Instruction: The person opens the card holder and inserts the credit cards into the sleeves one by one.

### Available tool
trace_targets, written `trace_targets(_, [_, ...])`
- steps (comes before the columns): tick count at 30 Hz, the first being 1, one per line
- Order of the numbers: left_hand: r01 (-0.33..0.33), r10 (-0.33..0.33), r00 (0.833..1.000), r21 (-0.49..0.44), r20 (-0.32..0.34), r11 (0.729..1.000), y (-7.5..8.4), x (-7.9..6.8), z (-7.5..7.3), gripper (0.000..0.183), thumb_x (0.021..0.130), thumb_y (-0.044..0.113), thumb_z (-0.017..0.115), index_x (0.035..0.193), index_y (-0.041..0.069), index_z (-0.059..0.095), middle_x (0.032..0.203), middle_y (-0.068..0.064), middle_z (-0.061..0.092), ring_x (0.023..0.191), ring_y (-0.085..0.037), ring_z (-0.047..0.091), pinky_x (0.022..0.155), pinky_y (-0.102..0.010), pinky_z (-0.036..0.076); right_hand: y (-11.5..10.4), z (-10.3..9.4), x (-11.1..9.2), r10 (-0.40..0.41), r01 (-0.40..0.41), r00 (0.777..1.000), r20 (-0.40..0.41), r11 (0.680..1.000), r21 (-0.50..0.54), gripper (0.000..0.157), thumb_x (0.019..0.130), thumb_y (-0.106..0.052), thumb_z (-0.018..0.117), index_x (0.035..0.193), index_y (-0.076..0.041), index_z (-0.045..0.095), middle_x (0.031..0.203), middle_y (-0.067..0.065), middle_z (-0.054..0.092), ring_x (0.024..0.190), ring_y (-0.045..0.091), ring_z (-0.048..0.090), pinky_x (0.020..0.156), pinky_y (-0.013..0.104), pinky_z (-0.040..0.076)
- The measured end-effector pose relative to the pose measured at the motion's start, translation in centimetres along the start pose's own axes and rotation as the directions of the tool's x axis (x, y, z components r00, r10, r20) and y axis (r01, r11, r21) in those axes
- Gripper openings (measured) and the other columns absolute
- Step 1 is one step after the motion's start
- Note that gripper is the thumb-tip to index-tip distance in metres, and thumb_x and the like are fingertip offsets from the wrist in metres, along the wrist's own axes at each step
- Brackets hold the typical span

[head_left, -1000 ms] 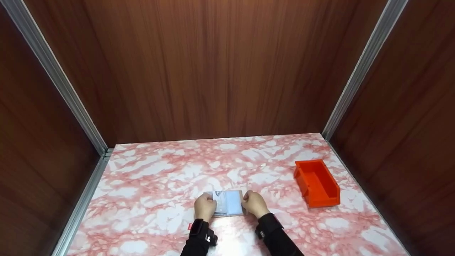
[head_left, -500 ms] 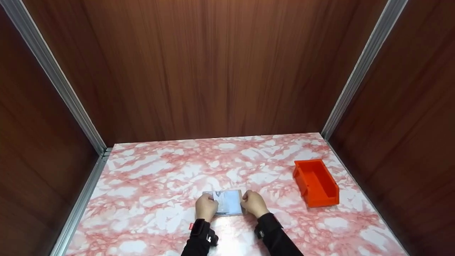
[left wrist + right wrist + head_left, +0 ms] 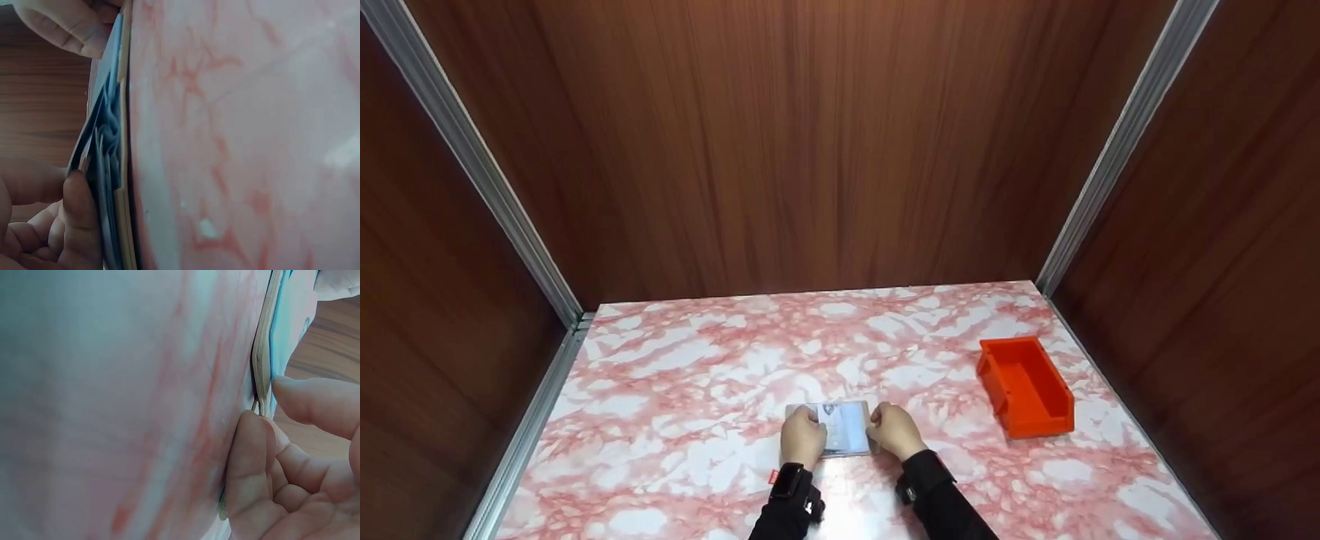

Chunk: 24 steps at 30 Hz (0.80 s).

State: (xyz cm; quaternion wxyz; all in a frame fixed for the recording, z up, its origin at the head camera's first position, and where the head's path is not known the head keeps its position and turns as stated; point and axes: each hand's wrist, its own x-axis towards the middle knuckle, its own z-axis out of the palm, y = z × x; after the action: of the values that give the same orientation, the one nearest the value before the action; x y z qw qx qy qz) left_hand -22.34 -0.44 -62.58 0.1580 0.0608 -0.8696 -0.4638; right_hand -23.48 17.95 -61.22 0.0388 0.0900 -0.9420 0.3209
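A small card holder lies spread on the table between both hands, with a tan cover and pale blue sleeves inside. In the left wrist view its cover lies flat along the table while several sleeves bunch near the fold. My left hand pinches a thin leaf between thumb and finger, lifted away from the rest. My right hand holds the opposite edge; in the right wrist view the thumb rests at the blue sleeve and curled fingers meet the tan cover's end.
An orange open-front bin stands on the right part of the pink marbled table. Brown wood panels enclose the back and sides, with metal rails at the corners.
My left hand has shifted slightly to the right, bringing the printed leaf further over the blue sleeve. The right hand stays at the right edge. The bin has not moved.
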Motion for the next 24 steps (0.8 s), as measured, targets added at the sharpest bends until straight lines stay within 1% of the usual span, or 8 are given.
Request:
trace_targets(2, [-0.029,0.029,1.000,0.017,-0.009,0.999,0.1,-0.1,0.2,0.016,0.072,-0.003,0.072,0.074,0.004,0.058,0.065,-0.004,0.060,0.065,-0.027,0.059,0.065,-0.043,0.049,0.0,0.0,0.0,-0.005,0.005,1.000,0.000,1.000,-0.006,0.017,0.074,-0.001,0.073,0.083,-0.002,0.059,0.068,0.001,0.053,0.062,0.019,0.051,0.064,0.035,0.046])
trace_targets(6, [-0.063,0.064,0.998,0.047,-0.004,0.997,0.4,-0.2,0.5,0.015,0.073,-0.001,0.076,0.078,0.001,0.062,0.070,-0.008,0.064,0.069,-0.030,0.063,0.069,-0.044,0.051,0.1,0.1,0.0,-0.016,0.015,1.000,-0.010,1.000,-0.021,0.015,0.074,0.001,0.071,0.084,-0.002,0.060,0.069,0.002,0.053,0.064,0.019,0.052,0.065,0.036,0.047])
trace_targets(9, [-0.085,0.085,0.996,0.098,0.004,0.992,0.6,-0.4,0.6,0.015,0.073,0.001,0.077,0.080,0.001,0.064,0.073,-0.011,0.066,0.072,-0.033,0.065,0.069,-0.045,0.051,0.1,0.2,0.0,-0.010,0.010,1.000,-0.013,1.000,-0.024,0.014,0.075,0.000,0.070,0.085,-0.002,0.060,0.070,0.002,0.053,0.065,0.020,0.052,0.066,0.037,0.047])
trace_targets(11, [-0.090,0.089,0.996,0.134,0.013,0.987,0.8,-0.4,0.7,0.015,0.073,0.002,0.078,0.081,0.001,0.065,0.075,-0.012,0.067,0.073,-0.033,0.065,0.070,-0.044,0.051,0.2,0.3,0.0,-0.001,0.000,1.000,-0.009,1.000,-0.022,0.013,0.076,-0.001,0.070,0.085,-0.002,0.060,0.070,0.001,0.053,0.065,0.020,0.052,0.066,0.037,0.047])
trace_targets(13, [-0.081,0.077,0.997,0.150,0.032,0.985,0.9,-0.5,0.8,0.015,0.074,0.003,0.078,0.083,0.001,0.066,0.077,-0.012,0.067,0.074,-0.032,0.066,0.070,-0.044,0.052,0.2,0.4,0.0,0.007,-0.007,1.000,-0.006,1.000,-0.022,0.013,0.076,-0.001,0.070,0.085,-0.002,0.060,0.070,0.002,0.054,0.065,0.020,0.053,0.067,0.037,0.047])
trace_targets(17, [-0.063,0.053,0.996,0.142,0.074,0.988,1.1,-0.6,1.1,0.015,0.074,0.001,0.077,0.087,0.000,0.068,0.081,-0.013,0.068,0.078,-0.034,0.066,0.073,-0.044,0.052,0.3,0.5,0.0,0.008,-0.008,1.000,-0.005,1.000,-0.023,0.013,0.076,0.000,0.070,0.085,-0.002,0.060,0.071,0.002,0.054,0.066,0.021,0.053,0.068,0.038,0.048])
trace_targets(19, [-0.072,0.060,0.995,0.137,0.085,0.988,1.2,-0.6,1.1,0.017,0.074,0.000,0.076,0.089,-0.001,0.069,0.082,-0.014,0.069,0.079,-0.034,0.066,0.074,-0.045,0.052,0.3,0.4,0.0,0.000,0.000,1.000,-0.009,1.000,-0.022,0.013,0.076,0.001,0.069,0.085,-0.002,0.060,0.071,0.003,0.054,0.066,0.021,0.054,0.068,0.038,0.048])
trace_targets(24, [-0.093,0.085,0.994,0.108,0.071,0.990,1.2,-0.5,0.9,0.019,0.071,-0.003,0.075,0.089,-0.004,0.070,0.079,-0.014,0.069,0.078,-0.034,0.066,0.074,-0.045,0.053,0.1,0.2,-0.1,-0.015,0.014,1.000,-0.018,1.000,-0.015,0.014,0.074,0.002,0.068,0.085,-0.001,0.061,0.072,0.003,0.056,0.066,0.022,0.054,0.068,0.038,0.048])
